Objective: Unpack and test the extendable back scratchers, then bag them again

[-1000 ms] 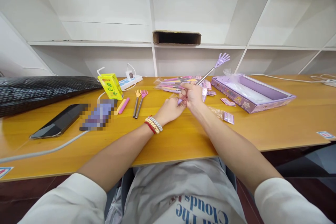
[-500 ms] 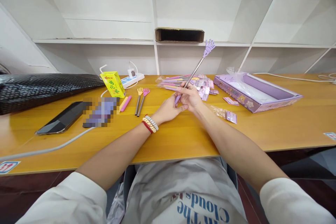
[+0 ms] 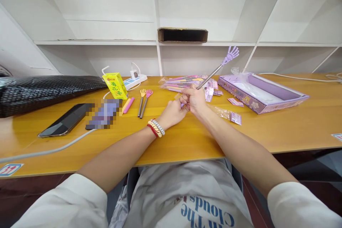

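Note:
A purple hand-shaped back scratcher (image 3: 230,55) with a silver rod slants up to the right from my hands. My right hand (image 3: 195,99) is closed around the lower rod, and my left hand (image 3: 174,113) is closed on the purple handle end; most of the handle is hidden by my fingers. To the left lie a yellow and a pink scratcher head (image 3: 148,94) on metal rods. Beside them are a pink handle (image 3: 129,105) and a yellow one. Behind my hands is a pile of packaged scratchers (image 3: 181,82).
An open purple box (image 3: 267,106) stands at the right, near a small card and a clear wrapper (image 3: 223,112). At the left are a yellow drink carton (image 3: 115,86), a phone (image 3: 66,120), a blurred item, a cable and a power strip (image 3: 137,81).
The scratcher has tilted further to the right, its head now lower. My right hand has turned and closed more tightly, and my left hand has moved slightly right.

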Motion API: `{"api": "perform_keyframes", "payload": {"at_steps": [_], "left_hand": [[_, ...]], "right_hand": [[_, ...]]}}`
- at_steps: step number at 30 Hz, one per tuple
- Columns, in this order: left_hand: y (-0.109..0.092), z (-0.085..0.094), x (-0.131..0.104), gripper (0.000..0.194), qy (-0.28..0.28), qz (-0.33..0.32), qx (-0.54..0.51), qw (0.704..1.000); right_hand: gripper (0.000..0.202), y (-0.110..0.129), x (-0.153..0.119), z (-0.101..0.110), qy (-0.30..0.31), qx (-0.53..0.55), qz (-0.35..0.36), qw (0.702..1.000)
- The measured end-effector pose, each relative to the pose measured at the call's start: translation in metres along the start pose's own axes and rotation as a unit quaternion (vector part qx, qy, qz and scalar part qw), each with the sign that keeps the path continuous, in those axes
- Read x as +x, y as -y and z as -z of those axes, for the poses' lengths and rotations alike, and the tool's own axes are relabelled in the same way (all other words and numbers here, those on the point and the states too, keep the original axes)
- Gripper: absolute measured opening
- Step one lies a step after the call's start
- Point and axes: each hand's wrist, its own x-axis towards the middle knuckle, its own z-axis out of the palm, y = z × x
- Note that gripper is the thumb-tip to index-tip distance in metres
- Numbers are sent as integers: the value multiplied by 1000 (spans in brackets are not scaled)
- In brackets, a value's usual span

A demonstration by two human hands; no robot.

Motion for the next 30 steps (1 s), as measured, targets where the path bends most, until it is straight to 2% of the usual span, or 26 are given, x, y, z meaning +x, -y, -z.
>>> {"api": "perform_keyframes", "payload": {"at_steps": [5, 10, 14, 18, 25, 28, 30], "left_hand": [[-1, 0, 0, 30, -3, -1, 43, 999], [-6, 0, 6, 42, -6, 23, 83, 996], [-10, 2, 12, 49, -1, 37, 89, 995], [-11, 5, 8, 44, 8, 23, 46, 999], [-5, 7, 2, 20, 23, -63, -56, 996], [-3, 7, 3, 22, 46, -59, -69, 995], [-3, 6, 3, 27, 37, -53, -58, 996]], "right_hand": [[49, 2, 2, -2, -42, 9, 16, 999], [45, 10, 10, -1, -90, 25, 5, 996], [46, 15, 17, 2, -93, 29, 2, 995], [47, 14, 20, 7, -75, 36, -6, 997], [50, 6, 17, 11, -77, 13, -23, 997], [49, 7, 18, 11, -76, 26, -28, 996], [48, 7, 18, 9, -76, 31, -33, 996]]}}
